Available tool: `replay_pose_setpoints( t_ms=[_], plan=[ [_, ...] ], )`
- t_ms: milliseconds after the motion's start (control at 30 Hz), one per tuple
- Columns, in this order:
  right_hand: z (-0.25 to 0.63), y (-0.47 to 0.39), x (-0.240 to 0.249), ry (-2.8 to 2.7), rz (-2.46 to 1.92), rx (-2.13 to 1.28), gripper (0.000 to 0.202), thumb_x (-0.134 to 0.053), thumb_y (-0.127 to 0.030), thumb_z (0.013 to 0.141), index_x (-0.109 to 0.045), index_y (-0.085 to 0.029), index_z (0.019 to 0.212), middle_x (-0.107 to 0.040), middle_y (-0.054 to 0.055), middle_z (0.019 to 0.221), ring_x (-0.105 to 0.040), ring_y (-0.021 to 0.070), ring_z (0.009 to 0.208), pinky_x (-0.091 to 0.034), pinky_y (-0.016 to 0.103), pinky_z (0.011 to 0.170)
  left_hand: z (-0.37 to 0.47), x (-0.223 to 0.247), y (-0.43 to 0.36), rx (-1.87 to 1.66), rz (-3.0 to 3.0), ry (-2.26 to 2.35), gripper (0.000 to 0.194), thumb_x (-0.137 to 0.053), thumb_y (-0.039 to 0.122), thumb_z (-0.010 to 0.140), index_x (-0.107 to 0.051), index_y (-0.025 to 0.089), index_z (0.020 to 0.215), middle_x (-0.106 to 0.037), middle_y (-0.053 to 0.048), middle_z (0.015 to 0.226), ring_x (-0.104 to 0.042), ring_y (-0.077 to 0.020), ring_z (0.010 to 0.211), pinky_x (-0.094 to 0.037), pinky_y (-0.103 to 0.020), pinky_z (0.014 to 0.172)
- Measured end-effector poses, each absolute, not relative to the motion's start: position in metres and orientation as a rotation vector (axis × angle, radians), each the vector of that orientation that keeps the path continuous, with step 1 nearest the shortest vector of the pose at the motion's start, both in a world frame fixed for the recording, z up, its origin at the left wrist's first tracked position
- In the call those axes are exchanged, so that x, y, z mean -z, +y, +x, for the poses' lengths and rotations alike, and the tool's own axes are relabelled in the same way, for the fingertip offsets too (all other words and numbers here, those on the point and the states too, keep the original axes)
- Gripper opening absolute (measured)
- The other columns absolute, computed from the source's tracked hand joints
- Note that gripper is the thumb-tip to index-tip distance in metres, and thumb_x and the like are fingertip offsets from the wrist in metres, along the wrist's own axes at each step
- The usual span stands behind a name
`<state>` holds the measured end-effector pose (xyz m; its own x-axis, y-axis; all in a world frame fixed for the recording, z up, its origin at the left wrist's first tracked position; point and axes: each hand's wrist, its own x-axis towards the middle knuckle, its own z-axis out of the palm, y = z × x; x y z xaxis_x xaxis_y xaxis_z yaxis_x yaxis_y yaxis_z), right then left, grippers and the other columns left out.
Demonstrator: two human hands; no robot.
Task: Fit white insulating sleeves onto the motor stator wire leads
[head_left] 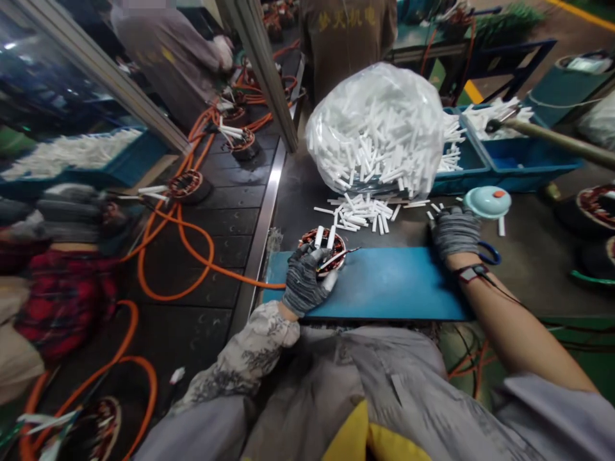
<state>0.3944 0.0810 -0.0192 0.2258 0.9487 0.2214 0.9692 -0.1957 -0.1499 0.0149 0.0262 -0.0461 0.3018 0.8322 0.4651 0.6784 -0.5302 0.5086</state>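
Observation:
A wound motor stator [339, 242], with copper coils and upright white sleeves, sits on the blue mat [394, 282]. My left hand [307, 282], in a grey striped glove, curls over its near left side, closed on it among the leads. My right hand [456, 234], also gloved, is palm down at the far right of the mat, its fingers apart beside a few small white tubes [435, 207]. Its fingertips are partly hidden. Just beyond it stands a pale turquoise round container [487, 202] with an orange button. A dark blue ring [490, 253] lies beside my right wrist.
A clear bag of white tubes [377, 128] stands behind a loose tube pile [365, 212]. Blue bins [523, 160] are at the back right. Left, a metal rail [269, 192] borders a line with stators [189, 184] and orange cables [211, 256]. Co-workers [163, 57] are nearby.

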Motion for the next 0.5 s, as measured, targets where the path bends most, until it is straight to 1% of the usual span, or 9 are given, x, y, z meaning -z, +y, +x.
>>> replay_pose_setpoints(
  t_ms=[67,133,200,267,300,367,500],
  plan=[
    [0.390,0.080,0.021,-1.853,-2.282,0.132,0.030,-0.057,-0.037,0.088,-0.069,-0.010,0.081,-0.067,0.029,0.094,-0.061,0.0457,0.105,-0.046,0.062,0.085,0.012,0.048,0.025,-1.088,2.328,1.362,0.034,-0.056,0.047,0.095,-0.066,0.022,0.115,-0.070,-0.006,0.111,-0.060,-0.0354,0.125,-0.040,-0.055,0.118],
    [0.375,0.072,0.018,-1.826,-2.207,0.061,0.024,-0.062,-0.034,0.083,-0.069,-0.011,0.085,-0.068,0.025,0.097,-0.062,0.0422,0.102,-0.047,0.059,0.087,0.011,0.049,0.025,-1.096,2.324,1.332,0.026,-0.052,0.042,0.098,-0.067,0.024,0.110,-0.071,-0.005,0.104,-0.064,-0.0321,0.117,-0.039,-0.056,0.119],
    [0.353,0.060,0.011,-1.730,-1.987,-0.161,0.025,-0.065,-0.038,0.082,-0.068,-0.015,0.092,-0.070,0.018,0.096,-0.066,0.0348,0.095,-0.052,0.052,0.086,0.011,0.048,0.025,-1.107,2.335,1.298,0.023,-0.052,0.039,0.098,-0.068,0.025,0.109,-0.071,-0.004,0.101,-0.067,-0.0307,0.109,-0.040,-0.058,0.118],
    [0.329,0.047,0.004,-1.647,-1.676,-0.486,0.030,-0.066,-0.044,0.084,-0.068,-0.020,0.103,-0.073,0.012,0.097,-0.069,0.0279,0.089,-0.056,0.045,0.084,0.012,0.046,0.025,-1.111,2.342,1.288,0.023,-0.054,0.039,0.098,-0.069,0.026,0.110,-0.072,-0.003,0.101,-0.068,-0.0304,0.108,-0.041,-0.058,0.117],
    [0.318,0.041,0.001,-1.632,-1.536,-0.633,0.033,-0.066,-0.045,0.085,-0.068,-0.022,0.108,-0.074,0.010,0.099,-0.069,0.0261,0.089,-0.057,0.043,0.084,0.013,0.044,0.025,-1.109,2.339,1.299,0.023,-0.054,0.038,0.097,-0.069,0.026,0.110,-0.073,-0.004,0.102,-0.068,-0.0301,0.108,-0.042,-0.057,0.117],
    [0.301,0.035,-0.003,-1.653,-1.366,-0.837,0.032,-0.065,-0.044,0.088,-0.071,-0.024,0.112,-0.076,0.008,0.104,-0.071,0.0251,0.093,-0.057,0.042,0.087,0.014,0.039,0.025,-1.083,2.331,1.337,0.022,-0.054,0.035,0.097,-0.070,0.026,0.110,-0.074,-0.004,0.103,-0.068,-0.0286,0.108,-0.042,-0.056,0.117],
    [0.291,0.040,-0.002,-1.674,-1.283,-1.008,0.030,-0.064,-0.043,0.090,-0.078,-0.022,0.106,-0.078,0.007,0.102,-0.071,0.0256,0.094,-0.056,0.041,0.089,0.017,0.031,0.025,-1.077,2.384,1.312,0.019,-0.054,0.028,0.096,-0.070,0.025,0.107,-0.077,-0.004,0.102,-0.071,-0.0241,0.102,-0.046,-0.051,0.115]
  ],
)
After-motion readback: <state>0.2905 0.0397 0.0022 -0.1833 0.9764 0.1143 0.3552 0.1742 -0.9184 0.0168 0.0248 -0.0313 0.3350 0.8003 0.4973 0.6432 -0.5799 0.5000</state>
